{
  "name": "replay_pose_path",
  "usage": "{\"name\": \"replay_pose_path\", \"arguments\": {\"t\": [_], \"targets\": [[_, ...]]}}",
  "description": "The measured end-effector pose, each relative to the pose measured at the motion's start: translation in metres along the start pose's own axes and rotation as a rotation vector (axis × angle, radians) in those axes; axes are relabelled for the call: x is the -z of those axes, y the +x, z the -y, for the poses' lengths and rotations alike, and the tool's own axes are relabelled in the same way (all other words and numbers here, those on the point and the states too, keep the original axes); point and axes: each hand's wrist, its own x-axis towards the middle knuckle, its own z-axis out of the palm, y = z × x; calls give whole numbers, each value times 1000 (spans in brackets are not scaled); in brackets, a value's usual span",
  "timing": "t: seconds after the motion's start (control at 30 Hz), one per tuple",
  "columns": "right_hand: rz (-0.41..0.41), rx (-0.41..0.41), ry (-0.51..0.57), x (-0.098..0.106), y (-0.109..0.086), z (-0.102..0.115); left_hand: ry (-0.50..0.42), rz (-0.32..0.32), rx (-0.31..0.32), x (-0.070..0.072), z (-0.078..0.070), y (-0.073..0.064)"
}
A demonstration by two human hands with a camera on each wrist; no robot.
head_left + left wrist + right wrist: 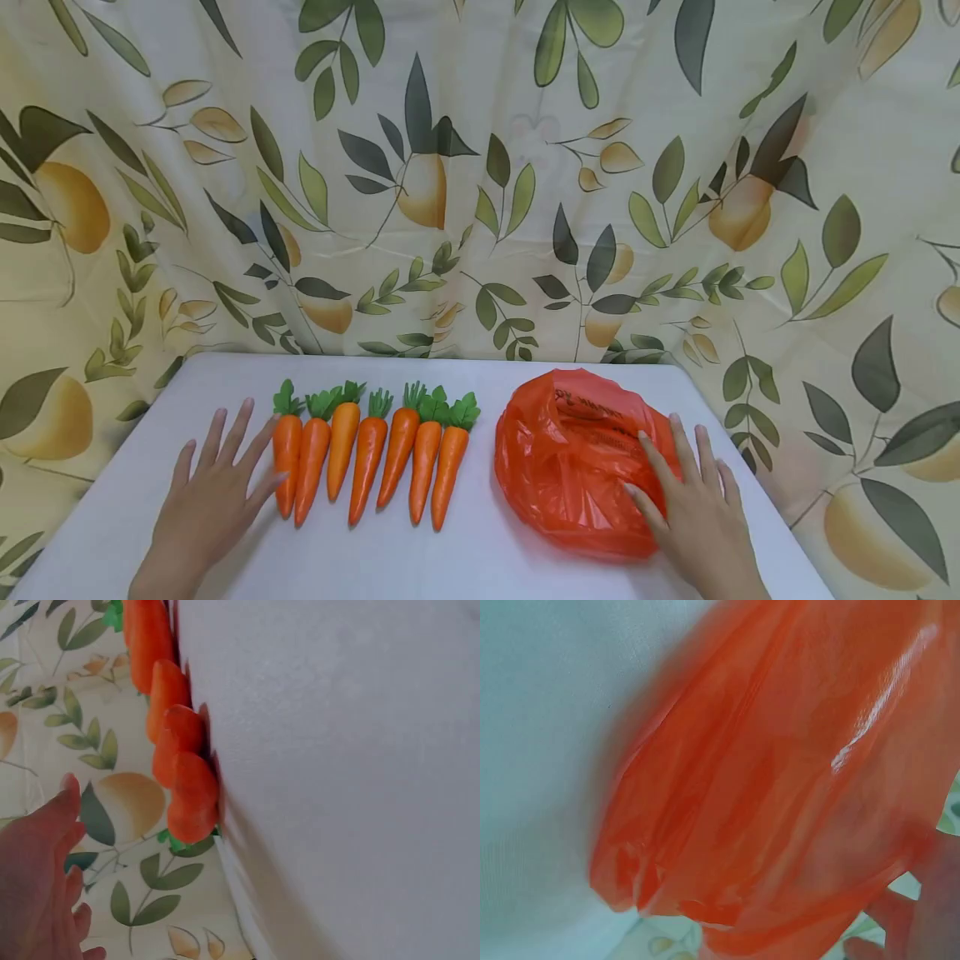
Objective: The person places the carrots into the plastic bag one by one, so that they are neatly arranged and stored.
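Note:
Several orange carrots with green leafy tops lie side by side in a row on the white table, tips toward me. My left hand hovers at the left end of the row, fingers spread, close to the leftmost carrot; nothing is in its grasp. In the left wrist view that hand appears apart from the carrots. A crumpled red plastic bag sits right of the carrots. Over its right side my right hand spreads its fingers, overlapping the bag without curling round it.
The white tabletop ends at a back edge against a hanging curtain printed with leaves and fruit. Dark lettering shows on the upper part of the bag.

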Motion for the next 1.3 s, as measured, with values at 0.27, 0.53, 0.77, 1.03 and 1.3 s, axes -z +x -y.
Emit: {"name": "replay_pose_path", "arguments": {"t": [0.27, 0.53, 0.77, 1.03, 1.3], "targets": [[172, -214, 202, -3, 14, -14, -13, 22, 19, -6, 2, 18], [171, -279, 407, -4, 15, -32, -169, 104, 55, -11, 0, 39], [237, -333, 548, -11, 21, -38, -395, 232, 124, -12, 8, 45], [253, -382, 707, -20, 20, -44, -579, 296, 155, -15, 12, 48], [249, -389, 808, -28, 15, -46, -618, 238, 114, -20, 14, 50]]}}
